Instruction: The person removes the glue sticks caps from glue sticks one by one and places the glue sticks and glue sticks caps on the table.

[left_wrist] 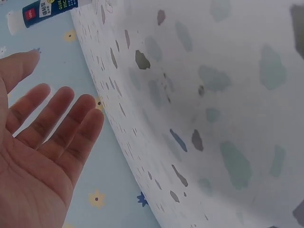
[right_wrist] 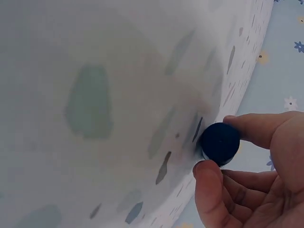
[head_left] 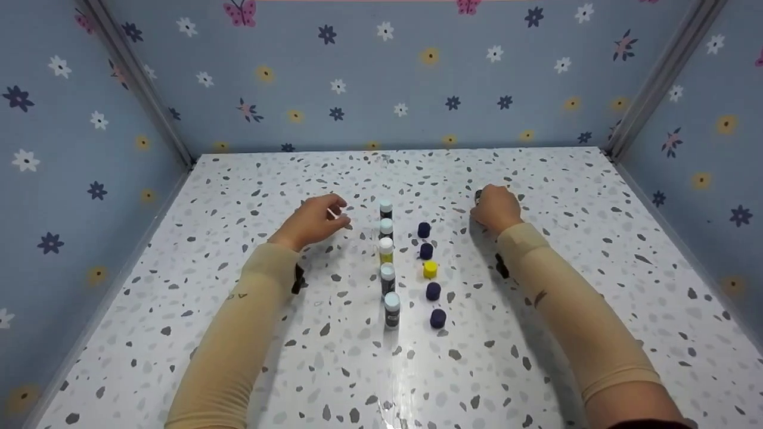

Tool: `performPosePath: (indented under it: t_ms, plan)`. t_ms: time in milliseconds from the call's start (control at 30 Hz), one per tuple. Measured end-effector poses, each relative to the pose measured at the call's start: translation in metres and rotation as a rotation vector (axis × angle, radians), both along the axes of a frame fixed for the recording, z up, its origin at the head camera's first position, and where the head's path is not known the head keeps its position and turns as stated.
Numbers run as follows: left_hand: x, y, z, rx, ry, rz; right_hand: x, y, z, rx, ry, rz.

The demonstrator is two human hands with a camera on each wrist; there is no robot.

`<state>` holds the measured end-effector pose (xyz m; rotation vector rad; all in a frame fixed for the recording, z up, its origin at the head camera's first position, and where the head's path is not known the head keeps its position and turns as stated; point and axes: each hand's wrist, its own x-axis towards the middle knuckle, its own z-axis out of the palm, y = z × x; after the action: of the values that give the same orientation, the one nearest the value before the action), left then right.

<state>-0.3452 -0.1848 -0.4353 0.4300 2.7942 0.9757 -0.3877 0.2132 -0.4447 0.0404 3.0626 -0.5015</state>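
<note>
My left hand is over the table left of a row of upright glue sticks, its fingers loosely spread and holding nothing. The left wrist view shows the open palm, with one blue-labelled glue stick beyond the thumb. At the right, my right hand pinches a glue stick between thumb and fingers, close to the table. Its round dark blue end faces the right wrist camera; the fingers hide most of its body. Several dark caps and one yellow cap stand between the row and this hand.
The speckled white table is enclosed by flower-patterned blue panels at the back and both sides. One glue stick in the row has a yellow label; the others are dark. All the standing sticks show pale tops.
</note>
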Motion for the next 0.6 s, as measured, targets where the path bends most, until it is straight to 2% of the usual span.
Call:
performPosePath:
  t_ms: [100, 300, 467, 600]
  plan:
    - [-0.001, -0.003, 0.001, -0.007, 0.012, 0.002, -0.001, -0.001, 0.0, 0.009, -0.012, 0.013]
    - [-0.003, -0.003, 0.01, -0.016, 0.062, 0.014, -0.002, 0.0, 0.007, 0.01, -0.02, 0.016]
    - [-0.004, 0.001, 0.023, -0.026, 0.099, 0.032, -0.003, 0.0, 0.02, 0.008, 0.034, 0.021]
    - [-0.001, 0.009, 0.035, -0.035, 0.133, 0.028, -0.002, -0.001, 0.033, 0.015, 0.092, 0.066]
